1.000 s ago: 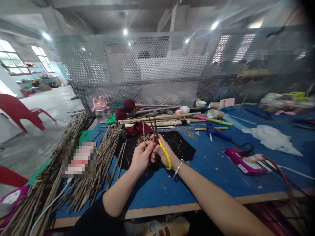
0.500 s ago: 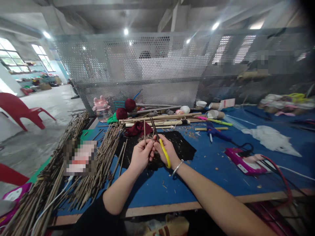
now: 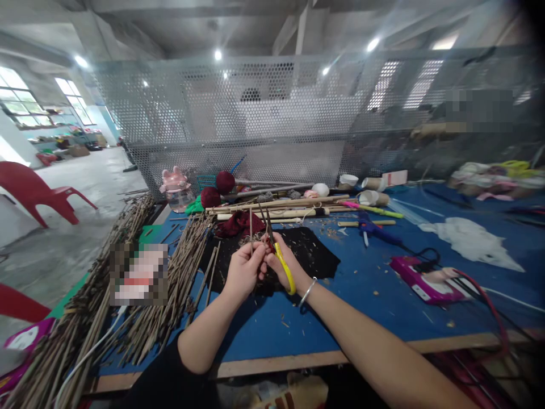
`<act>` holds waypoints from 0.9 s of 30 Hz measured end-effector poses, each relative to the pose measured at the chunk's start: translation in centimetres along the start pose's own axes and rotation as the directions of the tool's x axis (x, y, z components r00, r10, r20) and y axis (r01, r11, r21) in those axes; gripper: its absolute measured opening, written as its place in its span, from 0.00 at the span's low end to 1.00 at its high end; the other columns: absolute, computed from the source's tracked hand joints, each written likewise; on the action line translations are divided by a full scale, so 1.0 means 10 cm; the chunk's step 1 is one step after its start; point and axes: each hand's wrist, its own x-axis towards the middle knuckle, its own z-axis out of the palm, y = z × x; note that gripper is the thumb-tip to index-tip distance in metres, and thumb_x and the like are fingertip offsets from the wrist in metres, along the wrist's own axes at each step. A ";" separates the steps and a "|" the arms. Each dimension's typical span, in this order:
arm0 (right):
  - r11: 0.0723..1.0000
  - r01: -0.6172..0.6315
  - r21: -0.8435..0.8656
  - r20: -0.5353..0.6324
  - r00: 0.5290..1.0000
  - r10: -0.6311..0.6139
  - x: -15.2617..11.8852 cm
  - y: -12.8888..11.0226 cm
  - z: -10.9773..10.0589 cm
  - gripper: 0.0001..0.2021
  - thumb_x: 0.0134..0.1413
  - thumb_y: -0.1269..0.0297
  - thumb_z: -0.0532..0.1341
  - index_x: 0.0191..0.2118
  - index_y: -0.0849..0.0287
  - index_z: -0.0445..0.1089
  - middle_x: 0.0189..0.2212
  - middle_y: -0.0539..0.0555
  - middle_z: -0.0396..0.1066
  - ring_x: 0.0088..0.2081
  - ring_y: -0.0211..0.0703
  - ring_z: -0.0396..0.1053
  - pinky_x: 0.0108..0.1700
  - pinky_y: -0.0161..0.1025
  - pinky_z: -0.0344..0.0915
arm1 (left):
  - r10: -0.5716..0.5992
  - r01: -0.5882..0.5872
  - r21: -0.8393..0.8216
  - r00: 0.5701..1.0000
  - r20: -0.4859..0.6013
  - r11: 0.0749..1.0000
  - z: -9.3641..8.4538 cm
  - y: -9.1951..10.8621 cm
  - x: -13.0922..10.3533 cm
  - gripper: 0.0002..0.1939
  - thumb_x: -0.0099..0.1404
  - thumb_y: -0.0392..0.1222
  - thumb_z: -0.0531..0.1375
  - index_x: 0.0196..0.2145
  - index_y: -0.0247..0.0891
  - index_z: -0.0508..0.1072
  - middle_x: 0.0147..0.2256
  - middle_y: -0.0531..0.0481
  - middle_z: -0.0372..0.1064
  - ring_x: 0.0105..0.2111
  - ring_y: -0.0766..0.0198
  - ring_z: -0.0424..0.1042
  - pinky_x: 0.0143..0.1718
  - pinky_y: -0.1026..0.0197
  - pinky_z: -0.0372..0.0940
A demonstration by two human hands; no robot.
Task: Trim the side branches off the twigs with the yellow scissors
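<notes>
Our left hand [image 3: 240, 272] is pinched on a stick [image 3: 251, 227], and our right hand [image 3: 297, 267] is wrapped round the yellow handle of the scissors [image 3: 284, 267]. The hands meet over the black cloth [image 3: 317, 255], between the front and back edges of the table [image 3: 349, 318]. The stick's long axis runs nearly square to the front edge, its visible end pointing toward the back edge; our grip hides its lower part. The scissors' blades also point toward the back edge, leaning slightly left, with the handle toward the front edge. We cannot tell whether they touch the stick. A pile of sticks [image 3: 170, 295] slants back from the front left corner. The red cloth [image 3: 239, 224] lies just beyond our hands, toward the back edge.
</notes>
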 end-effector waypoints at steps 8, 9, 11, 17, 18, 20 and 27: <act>1.000 -0.031 0.002 -0.047 0.998 0.031 -0.02 0.03 0.05 0.26 0.51 0.42 0.52 0.47 0.58 0.55 0.21 0.46 0.63 0.18 0.34 0.63 0.21 0.32 0.64 | -0.009 0.009 -0.037 1.000 -0.011 0.999 0.01 -0.01 -0.01 0.19 0.53 0.55 0.59 0.31 0.35 0.67 0.13 0.60 0.57 0.11 0.76 0.53 0.13 0.72 0.49; 0.999 -0.030 -0.018 -0.060 0.998 0.029 -0.01 0.03 0.05 0.25 0.51 0.43 0.52 0.46 0.58 0.56 0.21 0.46 0.63 0.18 0.34 0.63 0.21 0.31 0.64 | -0.009 0.009 -0.036 1.000 -0.013 0.999 0.00 -0.01 -0.01 0.19 0.53 0.55 0.59 0.31 0.35 0.67 0.13 0.60 0.57 0.11 0.76 0.53 0.12 0.72 0.49; 0.997 -0.016 -0.072 -0.099 0.995 0.009 0.00 0.04 0.05 0.23 0.51 0.45 0.54 0.45 0.59 0.58 0.21 0.46 0.63 0.19 0.34 0.63 0.22 0.31 0.63 | -0.011 0.010 -0.038 1.000 -0.019 0.999 0.00 -0.01 0.00 0.19 0.53 0.55 0.59 0.31 0.35 0.67 0.13 0.61 0.57 0.11 0.77 0.52 0.12 0.72 0.48; 0.972 0.012 -0.234 -0.181 0.982 -0.056 0.04 0.04 0.04 0.18 0.52 0.49 0.56 0.39 0.60 0.62 0.23 0.48 0.64 0.22 0.34 0.62 0.25 0.31 0.60 | 0.007 -0.008 -0.043 1.000 -0.025 0.999 -0.04 0.01 0.03 0.20 0.53 0.56 0.59 0.32 0.35 0.67 0.13 0.61 0.54 0.12 0.77 0.50 0.13 0.73 0.47; 0.970 0.006 -0.243 -0.175 0.983 -0.050 0.04 0.04 0.04 0.18 0.52 0.49 0.55 0.39 0.59 0.62 0.23 0.48 0.64 0.22 0.34 0.62 0.25 0.31 0.60 | 0.009 -0.010 -0.046 1.000 -0.027 0.999 -0.04 0.01 0.03 0.20 0.53 0.56 0.59 0.32 0.34 0.67 0.13 0.61 0.54 0.12 0.77 0.50 0.13 0.73 0.47; 0.964 0.002 -0.266 -0.156 0.987 -0.045 0.04 0.04 0.03 0.18 0.52 0.48 0.55 0.40 0.59 0.61 0.23 0.48 0.64 0.23 0.36 0.62 0.26 0.32 0.60 | 0.007 -0.010 -0.065 0.999 -0.040 0.998 -0.05 0.00 0.05 0.20 0.53 0.56 0.59 0.32 0.35 0.67 0.13 0.62 0.54 0.11 0.77 0.49 0.13 0.73 0.47; 0.990 0.048 -0.136 -0.013 0.999 -0.050 0.04 0.11 0.03 0.26 0.51 0.44 0.53 0.48 0.58 0.51 0.29 0.50 0.64 0.27 0.37 0.66 0.31 0.35 0.65 | 0.017 -0.021 -0.090 0.999 -0.047 0.996 -0.06 -0.05 0.08 0.19 0.52 0.55 0.60 0.31 0.34 0.67 0.14 0.61 0.55 0.12 0.78 0.51 0.13 0.73 0.49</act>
